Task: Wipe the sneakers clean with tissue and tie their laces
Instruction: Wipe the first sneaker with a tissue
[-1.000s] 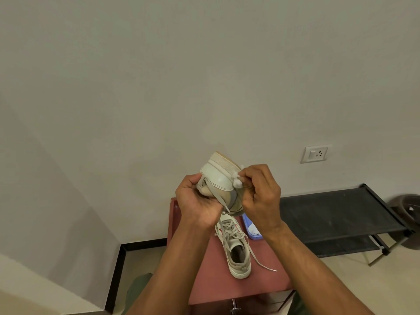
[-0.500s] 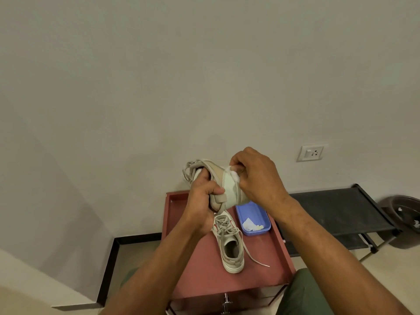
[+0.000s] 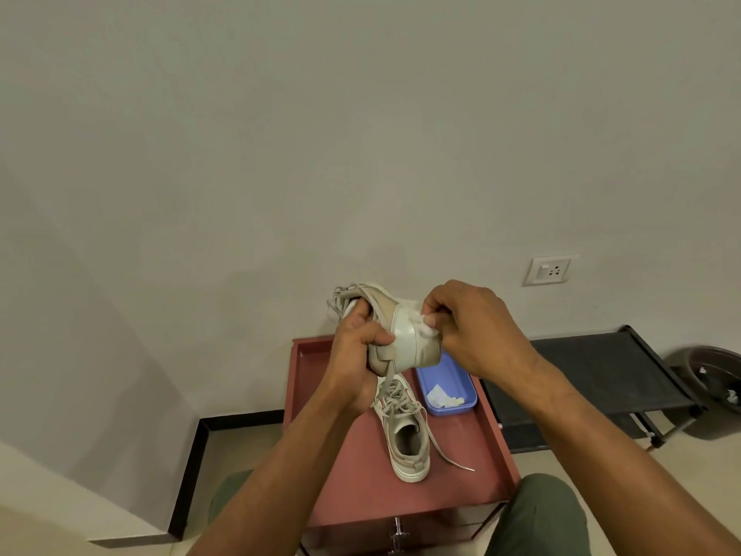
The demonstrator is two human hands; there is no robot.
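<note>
One sneaker (image 3: pixel 405 335) was gripped in the air by the left hand (image 3: pixel 357 355), above the red cabinet (image 3: pixel 361 491). A tissue wad (image 3: pixel 425 329) was pinched against its heel by the right hand (image 3: pixel 477 327). The second sneaker (image 3: pixel 407 439) lay below, laces loose.

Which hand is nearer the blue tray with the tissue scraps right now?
Right. The right hand pinches a tissue wad on the held sneaker, just above the blue tray. The left hand grips that sneaker farther left, beyond the tray's edge.
</note>
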